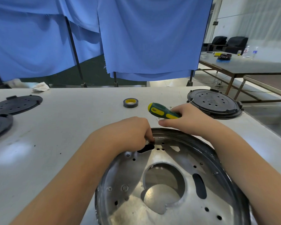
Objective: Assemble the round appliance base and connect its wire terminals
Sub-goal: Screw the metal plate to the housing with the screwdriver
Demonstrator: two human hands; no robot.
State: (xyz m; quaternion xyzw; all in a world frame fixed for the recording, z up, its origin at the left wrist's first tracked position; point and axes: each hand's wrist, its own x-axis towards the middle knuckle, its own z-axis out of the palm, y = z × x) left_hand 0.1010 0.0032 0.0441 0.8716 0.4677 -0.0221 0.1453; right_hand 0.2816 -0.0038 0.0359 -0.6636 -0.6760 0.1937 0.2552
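Note:
A round silver metal base (173, 184) with a large centre hole, slots and several screw holes lies on the table in front of me. My left hand (128, 132) reaches over its far rim, fingertips curled down at a small dark part beside a black slot (146, 148); what they pinch is hidden. My right hand (186, 118) rests just beyond the rim and grips a green and yellow screwdriver (162, 110) by the shaft end, its handle pointing left. Thin wires (191, 100) lie by the right hand.
A roll of grey tape (130, 102) stands behind the hands. A dark round cover plate (214, 103) lies at the right, two more (16, 104) at the left edge. Crumpled paper (40, 86) sits at the far left. Blue curtains hang behind the table.

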